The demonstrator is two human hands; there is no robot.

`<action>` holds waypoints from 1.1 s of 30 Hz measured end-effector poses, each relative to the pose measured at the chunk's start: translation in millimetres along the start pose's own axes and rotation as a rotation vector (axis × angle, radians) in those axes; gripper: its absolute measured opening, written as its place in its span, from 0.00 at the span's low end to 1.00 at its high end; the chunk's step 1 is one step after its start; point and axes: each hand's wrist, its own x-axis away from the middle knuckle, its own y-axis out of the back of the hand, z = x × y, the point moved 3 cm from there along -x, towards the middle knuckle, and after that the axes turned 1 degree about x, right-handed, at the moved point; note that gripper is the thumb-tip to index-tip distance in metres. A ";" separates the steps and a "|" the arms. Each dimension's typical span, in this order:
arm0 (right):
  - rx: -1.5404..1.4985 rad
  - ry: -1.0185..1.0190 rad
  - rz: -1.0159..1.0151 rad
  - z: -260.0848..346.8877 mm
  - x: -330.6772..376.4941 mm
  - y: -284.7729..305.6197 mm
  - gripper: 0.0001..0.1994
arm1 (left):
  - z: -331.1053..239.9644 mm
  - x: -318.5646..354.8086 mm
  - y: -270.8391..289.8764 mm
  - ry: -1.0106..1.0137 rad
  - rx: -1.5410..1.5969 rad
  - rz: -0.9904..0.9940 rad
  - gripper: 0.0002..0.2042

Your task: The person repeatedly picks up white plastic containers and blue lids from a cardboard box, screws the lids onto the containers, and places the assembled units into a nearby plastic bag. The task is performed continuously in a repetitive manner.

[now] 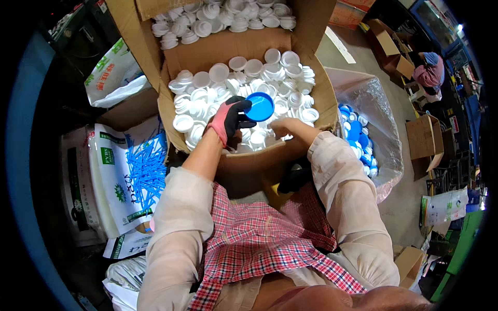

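My left hand (232, 120) wears a red and black glove. Its fingers close on the edge of a round blue cap (259, 107), whose hollow inside faces up. The cap is held just above a heap of white plastic lids (201, 80) in a large cardboard box (315, 46). My bare right hand (283, 127) reaches down to the near side of that heap, right of the blue cap. Its fingers are mostly hidden, so what they touch or hold cannot be made out.
Right of the box stands a clear-plastic-lined container (386, 150) with blue and white caps (358, 136). Thin blue plastic strips (147, 168) lie on white printed bags at left. More white lids (228, 18) sit at the far side. A person (429, 75) is at far right.
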 end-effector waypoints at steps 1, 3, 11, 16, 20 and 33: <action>-0.048 -0.033 0.052 -4.7 -9.0 -10.6 0.28 | -4.7 7.9 -2.8 -0.009 0.028 0.042 0.10; -0.045 -0.029 0.091 -9.0 -20.2 -21.3 0.24 | -6.4 14.0 -5.2 -0.073 0.078 0.095 0.12; -0.486 0.179 -0.804 -19.0 76.7 47.1 0.08 | -41.7 32.8 -0.6 -0.416 -0.090 -0.058 0.12; -0.341 0.540 -1.265 49.1 169.3 84.2 0.12 | -57.8 42.9 -0.8 -0.603 -0.196 -0.108 0.11; -0.050 0.576 -1.321 67.3 161.0 87.4 0.10 | -57.1 46.5 -5.8 -0.557 -0.183 -0.024 0.12; -1.157 0.287 -1.507 56.0 170.3 77.2 0.06 | -39.6 16.0 -30.9 -0.535 0.307 0.276 0.30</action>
